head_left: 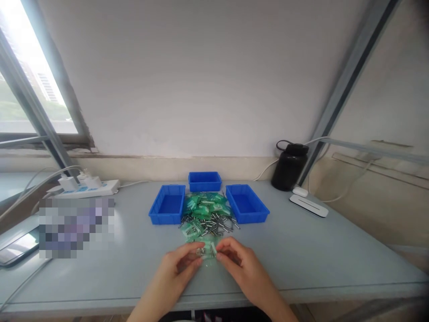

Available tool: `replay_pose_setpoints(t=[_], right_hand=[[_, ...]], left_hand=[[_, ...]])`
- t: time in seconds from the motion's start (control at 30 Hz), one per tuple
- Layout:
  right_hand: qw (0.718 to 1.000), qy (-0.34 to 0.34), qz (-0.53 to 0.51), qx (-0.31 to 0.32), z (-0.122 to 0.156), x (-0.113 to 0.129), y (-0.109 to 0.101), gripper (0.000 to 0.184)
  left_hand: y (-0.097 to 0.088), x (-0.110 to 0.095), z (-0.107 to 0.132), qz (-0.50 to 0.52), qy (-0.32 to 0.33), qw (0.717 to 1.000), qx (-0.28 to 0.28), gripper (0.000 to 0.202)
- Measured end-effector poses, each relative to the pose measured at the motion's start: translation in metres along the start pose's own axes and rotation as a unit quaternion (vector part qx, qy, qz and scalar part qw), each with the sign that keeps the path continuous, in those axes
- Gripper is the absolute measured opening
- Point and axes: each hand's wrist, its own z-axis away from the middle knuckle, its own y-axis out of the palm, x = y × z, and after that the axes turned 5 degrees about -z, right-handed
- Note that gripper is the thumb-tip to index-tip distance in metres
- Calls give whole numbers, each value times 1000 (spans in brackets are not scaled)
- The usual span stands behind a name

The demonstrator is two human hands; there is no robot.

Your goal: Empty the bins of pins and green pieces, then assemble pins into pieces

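My left hand (179, 264) and my right hand (236, 259) meet near the table's front edge, fingertips pinching a small clear green-tinted bag (208, 250) that seems to hold a metal pin. Just beyond lies a heap of metal pins (209, 223) mixed with green bags (206, 203). Three blue bins ring the heap: one on the left (167, 205), one at the back (204, 181), one on the right (247, 203). All three look empty.
A white power strip with chargers (83, 187) sits at the back left, with a phone (16, 250) near the left edge. A black bottle (290, 166) and a white device (308, 205) stand at the back right. The grey table (318, 255) ends close to me.
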Motion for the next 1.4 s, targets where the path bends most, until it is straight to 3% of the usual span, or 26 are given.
replay_pose_setpoints(t=[0.2, 0.33, 0.47, 0.67, 0.8, 0.93, 1.03, 1.27, 1.4], right_hand=[[999, -6, 38, -1, -3, -2, 4, 3], [989, -46, 127, 52, 4, 3, 4, 26], [987, -29, 141, 70, 9, 4, 2, 49], [988, -48, 141, 39, 6, -1, 3, 37], [991, -54, 120, 25, 6, 2, 4, 27], [994, -21, 98, 35, 6, 7, 2, 20], [996, -4, 81, 39, 6, 6, 1, 18], [1000, 17, 16, 2, 3, -2, 3, 23], [999, 13, 35, -17, 1, -4, 2, 19]], left_hand=[[1, 5, 0, 76, 16, 997, 11, 43], [-1, 4, 10, -51, 51, 997, 22, 38], [-5, 4, 17, -147, 95, 983, 54, 46], [-7, -1, 18, -177, 131, 968, 119, 61], [-2, 1, 13, -129, 122, 983, 52, 43], [4, 7, 5, -68, 69, 995, -36, 40], [6, 5, 2, -96, 41, 994, -10, 16], [4, -2, 2, -124, 14, 992, 3, 27], [4, -1, -2, -118, 38, 992, 0, 25]])
